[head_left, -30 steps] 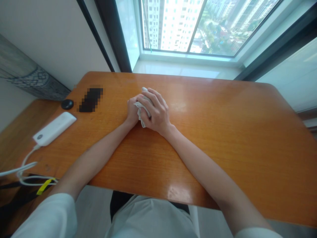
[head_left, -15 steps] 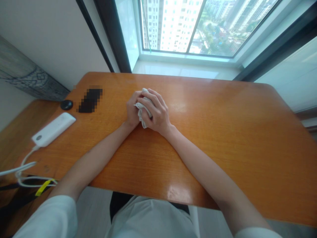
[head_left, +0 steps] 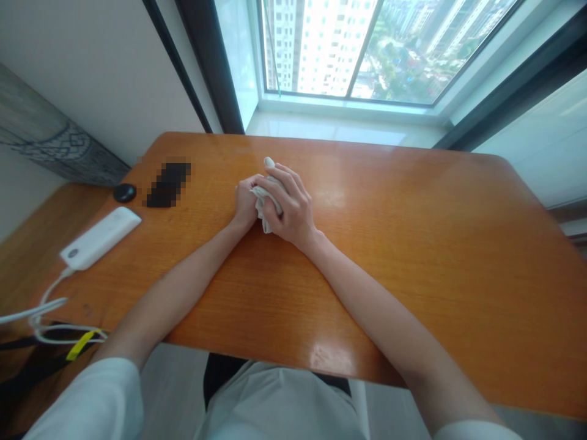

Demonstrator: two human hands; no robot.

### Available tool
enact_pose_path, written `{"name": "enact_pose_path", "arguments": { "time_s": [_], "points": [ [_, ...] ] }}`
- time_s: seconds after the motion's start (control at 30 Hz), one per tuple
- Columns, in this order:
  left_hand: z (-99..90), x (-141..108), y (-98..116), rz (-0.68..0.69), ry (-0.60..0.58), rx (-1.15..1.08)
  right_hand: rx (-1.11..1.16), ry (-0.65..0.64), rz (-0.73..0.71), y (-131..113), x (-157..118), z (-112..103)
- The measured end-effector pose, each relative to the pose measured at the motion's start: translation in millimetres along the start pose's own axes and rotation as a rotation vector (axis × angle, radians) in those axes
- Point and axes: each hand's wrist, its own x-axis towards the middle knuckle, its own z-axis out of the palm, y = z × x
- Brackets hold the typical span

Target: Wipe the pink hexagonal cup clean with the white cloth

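A crumpled white cloth [head_left: 266,205] is bunched between my two hands over the wooden table [head_left: 413,244]. My right hand [head_left: 291,205] wraps its fingers over the cloth from the right. On the other side, my left hand [head_left: 246,198] is closed against the cloth, its fingers partly hidden behind the cloth and my right hand. A small rounded white end [head_left: 269,162] sticks out above my right fingers; what it belongs to is hidden.
At the table's left lie a white power bank [head_left: 101,238] with a white cable [head_left: 48,296], a round black object [head_left: 125,193] and a blurred dark object [head_left: 169,184]. A yellow tag [head_left: 80,345] hangs near the front left edge. Beyond the table is a window.
My left hand has drawn slightly down and its fingers are more tucked in. The rounded white end shows more above my right fingers. My right hand is nearly in the same place.
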Motion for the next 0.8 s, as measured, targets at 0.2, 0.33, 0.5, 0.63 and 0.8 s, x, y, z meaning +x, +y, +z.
{"name": "enact_pose_path", "arguments": {
  "time_s": [0.2,0.33,0.5,0.63,0.8],
  "points": [
    [1.8,-4,16,0.07,0.095,0.035,0.055,0.066,-0.024,1,0,-3],
    [2.3,-13,32,0.168,0.209,-0.037,0.058,0.062,-0.009,-1,2,-3],
    [-3.2,-17,37,0.227,0.194,0.023,0.067,0.092,-0.032,1,2,-2],
    [-5.8,-13,37,0.189,0.197,0.017,0.052,0.069,-0.027,2,1,-1],
    [-6.0,-10,36,0.017,0.176,-0.034,0.02,-0.017,-0.003,-3,3,0]
  ]
}}
